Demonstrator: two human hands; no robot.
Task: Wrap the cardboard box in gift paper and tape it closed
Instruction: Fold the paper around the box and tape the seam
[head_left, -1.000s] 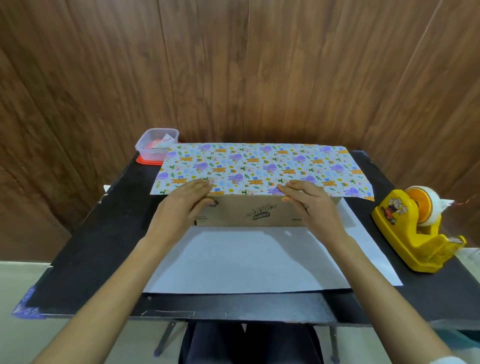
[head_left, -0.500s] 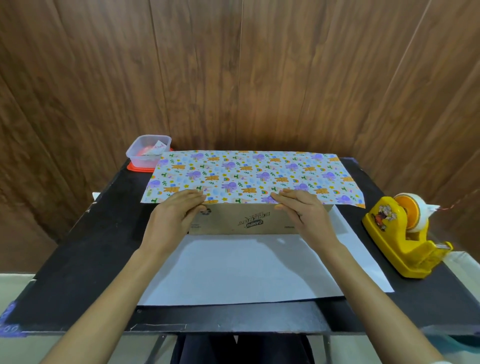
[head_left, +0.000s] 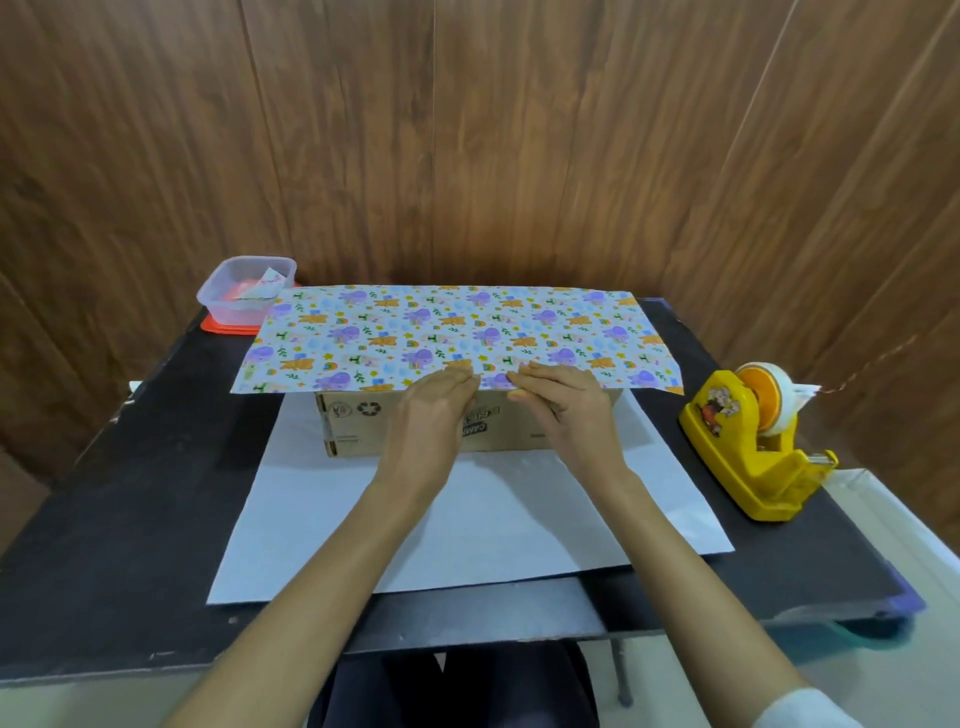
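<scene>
While the left hand (head_left: 436, 415) and right hand (head_left: 566, 410) press flat and uncurled on the gift paper (head_left: 452, 332) mid-frame, gripping nothing, creasing evenly along the cardboard box (head_left: 358, 421) edge should keep it square.

One head-worn view, wide-angle, close above the near edge of the black table (head_left: 130, 493). Faces forward and steeply down. Box (head_left: 358, 434) sits mid-frame; wood-panel wall (head_left: 467, 156) fills the top half, its seams leaning outward.

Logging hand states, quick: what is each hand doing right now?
Left hand: open, straight fingers pressing the gift paper onto the cardboard box.
Right hand: open, pressing the same paper edge.
</scene>
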